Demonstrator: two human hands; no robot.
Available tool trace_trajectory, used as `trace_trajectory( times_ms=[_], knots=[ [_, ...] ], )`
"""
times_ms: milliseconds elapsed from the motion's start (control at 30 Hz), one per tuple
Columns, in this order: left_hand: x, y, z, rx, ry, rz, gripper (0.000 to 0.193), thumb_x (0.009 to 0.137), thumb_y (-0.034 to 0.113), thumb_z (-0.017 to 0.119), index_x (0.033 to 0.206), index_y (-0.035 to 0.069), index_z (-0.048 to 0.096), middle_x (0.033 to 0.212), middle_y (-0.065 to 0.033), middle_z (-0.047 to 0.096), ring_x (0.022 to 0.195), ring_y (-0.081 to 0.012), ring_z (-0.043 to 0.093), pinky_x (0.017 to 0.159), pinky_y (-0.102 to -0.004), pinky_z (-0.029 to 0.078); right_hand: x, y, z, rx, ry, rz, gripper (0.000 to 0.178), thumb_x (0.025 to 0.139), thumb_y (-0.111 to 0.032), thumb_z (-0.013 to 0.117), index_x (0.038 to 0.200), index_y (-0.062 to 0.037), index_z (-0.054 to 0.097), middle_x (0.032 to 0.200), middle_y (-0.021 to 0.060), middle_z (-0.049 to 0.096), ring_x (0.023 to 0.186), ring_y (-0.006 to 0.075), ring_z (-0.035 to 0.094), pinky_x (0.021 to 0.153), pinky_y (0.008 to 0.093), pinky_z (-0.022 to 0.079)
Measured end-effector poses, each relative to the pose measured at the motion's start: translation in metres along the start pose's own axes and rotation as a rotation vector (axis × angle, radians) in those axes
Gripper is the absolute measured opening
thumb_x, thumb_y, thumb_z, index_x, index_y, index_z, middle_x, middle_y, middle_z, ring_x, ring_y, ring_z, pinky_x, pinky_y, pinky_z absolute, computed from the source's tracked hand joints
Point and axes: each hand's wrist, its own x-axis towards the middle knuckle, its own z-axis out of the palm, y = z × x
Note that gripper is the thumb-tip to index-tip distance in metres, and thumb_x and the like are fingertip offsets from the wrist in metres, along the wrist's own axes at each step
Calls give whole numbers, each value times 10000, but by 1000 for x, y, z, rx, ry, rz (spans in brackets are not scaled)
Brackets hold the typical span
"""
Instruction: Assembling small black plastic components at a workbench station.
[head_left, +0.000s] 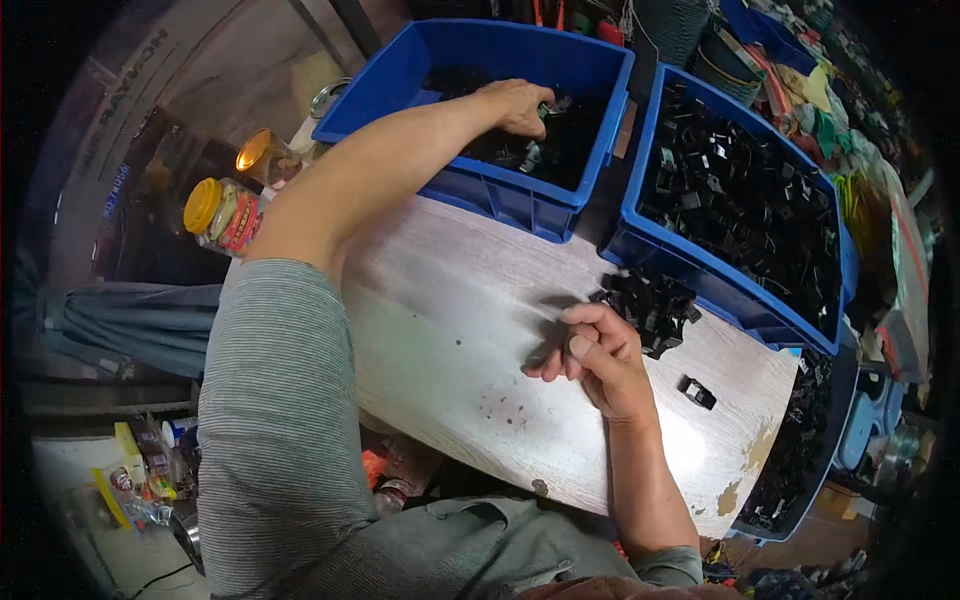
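My left arm stretches across the table into the left blue bin. There my left hand is bent down over a heap of small dark parts, its fingers closed around something at their tips that I cannot make out. Pale greenish bits show among the dark parts beside it. Above the white table, my right hand hovers palm inward with loosely curled fingers apart and nothing visible in them. Just beyond it lies a pile of black plastic parts. A single black part rests apart, to the right of that hand.
A second blue bin, full of black parts, stands at the right. Another dark bin of similar parts sits beyond the table's right edge. A yellow-lidded jar and an amber-coloured jar stand left, close to my left arm.
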Motion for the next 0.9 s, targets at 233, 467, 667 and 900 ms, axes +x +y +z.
trace_trajectory(
  times_ms=[233, 467, 667, 900],
  knots=[
    [5, -3, -2, -58, 129, -46, 570, 704, 332, 733, 1247, 159, 709, 1191, -165, 711, 1135, -359, 657, 989, -434, 524, 2, -1, -1, 30, 5, -1, 287, 959, -98, 627, 1228, -8, 587, 669, 78, 563, 706, 296, 679, 816, 591, 583],
    [8, -18, -22, -110, 231, -34, 451, 676, 377, 764, 1050, 127, 735, 1050, -183, 730, 1033, -384, 683, 908, -459, 545, 2, -1, -4, 9, -1, 17, 272, 963, -83, 607, 1224, -12, 591, 667, 78, 554, 722, 297, 683, 812, 576, 584],
    [-12, -35, -35, -244, 580, 45, 398, 692, 375, 750, 980, 100, 741, 944, -173, 738, 900, -366, 707, 843, -440, 555, 3, -1, -3, 5, -25, 30, 276, 968, -88, 599, 1230, -5, 581, 676, 85, 567, 735, 299, 693, 810, 560, 586],
    [-102, 9, -64, -590, 720, -34, 273, 742, 186, 750, 958, 33, 687, 787, -87, 685, 764, -229, 674, 728, -364, 539, 2, -1, -6, 15, 4, 34, 286, 969, -104, 613, 1233, -4, 574, 679, 78, 568, 737, 287, 698, 834, 568, 587]
  ],
)
